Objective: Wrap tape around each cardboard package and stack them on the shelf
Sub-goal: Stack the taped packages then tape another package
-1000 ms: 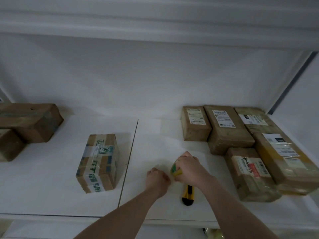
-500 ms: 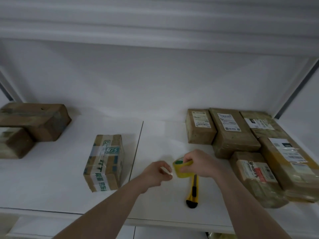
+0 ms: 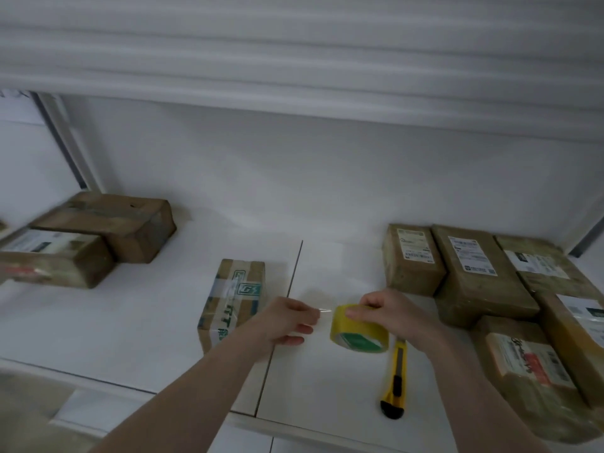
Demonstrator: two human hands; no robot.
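White shelf (image 3: pixel 327 380) carries everything, seam between its two panels running front to back mid-frame. Right side: cluster of labelled cardboard packages (image 3: pixel 480 273) packed tight against each other, five visible. Far left: two more brown boxes (image 3: pixel 108 223), one lying partly on the other, blurred. One taped package (image 3: pixel 233 297) with green print sits alone left of the seam, just beside the left hand. Hands are apart, a short strip of clear tape (image 3: pixel 322 311) stretched between them. Right hand (image 3: pixel 392 313) grips the yellow tape roll (image 3: pixel 359 331) from above, roll held just over the shelf near the centre. Left hand (image 3: pixel 287 322) pinches the free tape end. Yellow utility knife (image 3: pixel 394 380) lies flat on the shelf under the right wrist, black end toward the front edge.
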